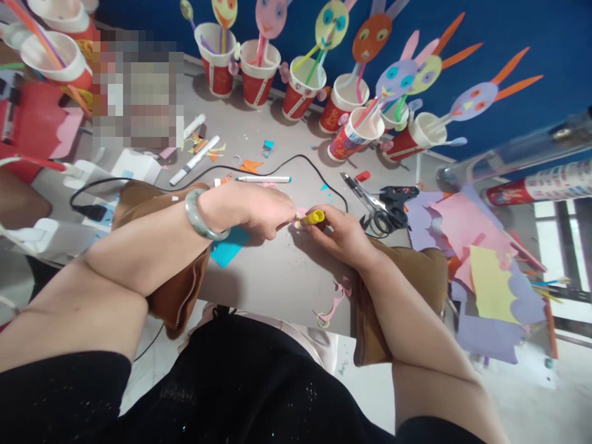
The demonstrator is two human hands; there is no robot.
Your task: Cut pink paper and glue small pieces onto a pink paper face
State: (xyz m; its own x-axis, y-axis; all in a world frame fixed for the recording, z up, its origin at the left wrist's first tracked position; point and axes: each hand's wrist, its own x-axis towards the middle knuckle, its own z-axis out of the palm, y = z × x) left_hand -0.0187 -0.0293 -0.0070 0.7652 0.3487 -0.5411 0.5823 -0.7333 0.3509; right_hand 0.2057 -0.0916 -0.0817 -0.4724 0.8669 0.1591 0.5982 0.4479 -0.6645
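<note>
My right hand (341, 233) is closed around a short yellow tube (312, 217), whose round end faces up toward me. Beside the tube, near the fingertips of both hands, a small pink paper piece (300, 221) partly shows. My left hand (266, 211), with a pale bangle on the wrist, has its fingers curled just left of the tube. What it pinches, if anything, is hidden. Under the left wrist lies a blue paper sheet (229, 248). A slim white marker (263, 179) rests on the table just beyond that hand.
Several red paper cups (259, 86) with paper animal faces line the back. Scissors (377, 200) and a black glue gun (400, 200) lie right, beside coloured paper sheets (494, 283). A black cable (217, 168) crosses the table (277, 271); pink scraps (335, 302) lie near its front edge.
</note>
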